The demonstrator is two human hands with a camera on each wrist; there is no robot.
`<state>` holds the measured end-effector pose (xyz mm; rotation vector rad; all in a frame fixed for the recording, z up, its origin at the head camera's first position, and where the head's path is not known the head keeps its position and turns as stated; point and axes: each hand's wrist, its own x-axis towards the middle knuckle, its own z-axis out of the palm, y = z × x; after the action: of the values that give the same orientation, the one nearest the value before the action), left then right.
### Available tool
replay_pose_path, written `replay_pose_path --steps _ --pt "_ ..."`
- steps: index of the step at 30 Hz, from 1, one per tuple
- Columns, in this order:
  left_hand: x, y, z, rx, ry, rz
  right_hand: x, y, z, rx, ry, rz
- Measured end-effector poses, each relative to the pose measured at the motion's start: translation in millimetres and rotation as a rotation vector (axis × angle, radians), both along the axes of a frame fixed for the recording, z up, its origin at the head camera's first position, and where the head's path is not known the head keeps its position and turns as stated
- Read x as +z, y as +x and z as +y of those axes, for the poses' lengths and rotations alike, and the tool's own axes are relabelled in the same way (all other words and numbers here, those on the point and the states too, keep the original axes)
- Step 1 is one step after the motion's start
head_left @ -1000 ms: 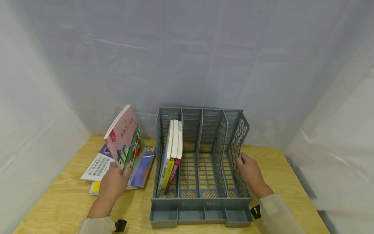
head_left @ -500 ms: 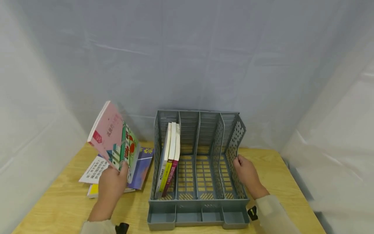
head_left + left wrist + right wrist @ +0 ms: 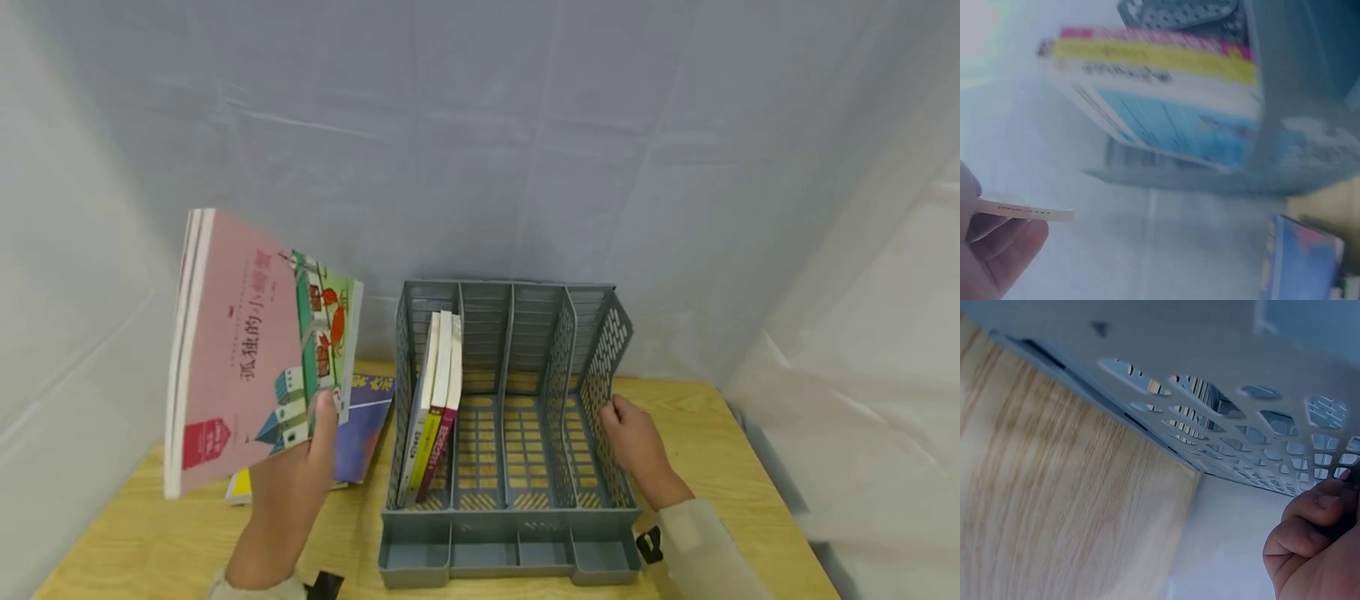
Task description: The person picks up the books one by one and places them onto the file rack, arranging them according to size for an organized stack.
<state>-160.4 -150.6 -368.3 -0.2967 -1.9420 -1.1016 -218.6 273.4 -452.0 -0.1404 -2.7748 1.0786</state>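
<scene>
My left hand [image 3: 296, 471] grips a pink picture book [image 3: 247, 333] by its lower edge, thumb on the front cover, which has a green house and red crabs. The book is raised above the table, left of the grey file organizer [image 3: 510, 523]. In the left wrist view the book's spine [image 3: 1029, 212] shows between thumb and fingers. My right hand [image 3: 637, 446] holds the front edge of the organizer's right side wall [image 3: 611, 350], its fingers curled there in the right wrist view. Several books [image 3: 435, 408] lean upright in the organizer's leftmost compartment.
A purple book [image 3: 365, 429] lies on the wooden table [image 3: 142, 533], partly hidden behind the raised book. Beneath it a yellow-and-white book [image 3: 240, 486] peeks out. White sheeting [image 3: 525, 150] hangs behind the table and at both sides.
The pink book has been lifted and brought closer and leftward, its cover turned more toward the head camera. My right hand stays on the organizer's wall.
</scene>
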Motion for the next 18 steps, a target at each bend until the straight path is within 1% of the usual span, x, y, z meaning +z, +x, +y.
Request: replay_pose_path --steps 1,3,4,5,8,9,10,12,13,14,16,18 --pt "4.1 2.5 4.1 -0.018 -0.005 0.043 0.0 -0.3 -0.1 -0.002 -0.003 -0.002" --pt "12.3 8.1 13.5 -0.028 -0.011 0.125 0.1 -0.9 -0.1 -0.004 -0.008 -0.004" --pt "16.3 11.5 18.3 -0.026 -0.020 0.151 0.1 -1.3 0.0 -0.003 -0.010 -0.003" --pt "20.8 14.6 23.2 -0.038 -0.019 0.179 0.1 -1.7 0.0 -0.004 -0.010 0.000" --pt "33.6 22.9 38.0 -0.098 0.013 0.263 -0.1 -2.8 0.1 -0.006 -0.011 0.007" --pt "37.0 26.0 42.4 -0.129 0.023 0.277 -0.4 -3.5 0.3 -0.007 -0.011 0.009" --pt "39.1 28.8 46.6 -0.143 0.022 0.295 -0.6 -4.1 0.5 -0.007 -0.011 0.010" --pt "40.7 35.2 54.7 -0.154 0.009 0.311 -1.1 -5.2 0.7 -0.007 -0.013 0.010" --pt "39.9 38.9 58.2 -0.139 -0.014 0.300 -1.6 -5.7 0.6 -0.008 -0.015 0.009" --pt "37.9 42.2 62.6 -0.148 -0.030 0.285 -2.1 -6.1 0.4 -0.009 -0.016 0.008" --pt "32.1 47.0 71.5 -0.122 -0.073 0.266 -3.0 -6.2 0.1 -0.008 -0.017 0.008" --pt "24.0 50.2 82.7 -0.108 -0.091 0.237 -3.7 -6.0 0.1 -0.006 -0.017 0.008"
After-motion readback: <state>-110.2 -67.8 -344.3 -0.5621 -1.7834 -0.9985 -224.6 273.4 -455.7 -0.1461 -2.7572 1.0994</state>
